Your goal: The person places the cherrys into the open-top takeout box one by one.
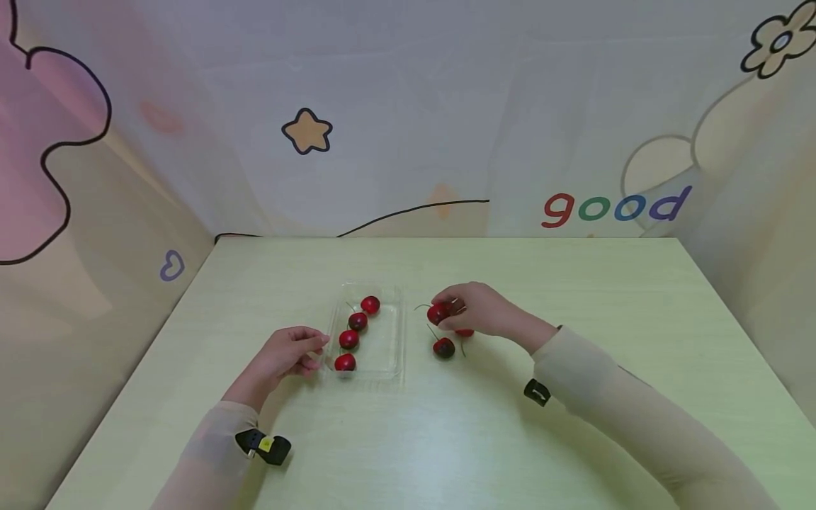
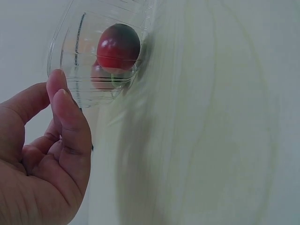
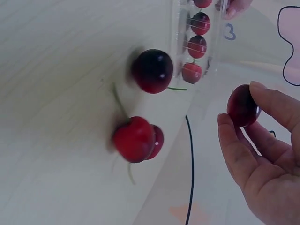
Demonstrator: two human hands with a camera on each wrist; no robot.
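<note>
My left hand pinches the left rim of a clear plastic box between thumb and fingertips. Several dark red cherries lie in a row along that box's left side, some with green stems. To the right of the box, my right hand holds a cherry by its sides, above the table, its thin stem pointing left in the head view. Below this hand a dark cherry rests on the table. In the right wrist view a bright red cherry partly covers another cherry.
The pale wood-grain table runs back to a printed cloth backdrop with a star and coloured letters. Each forearm has a black strap; the left strap bears a yellow mark.
</note>
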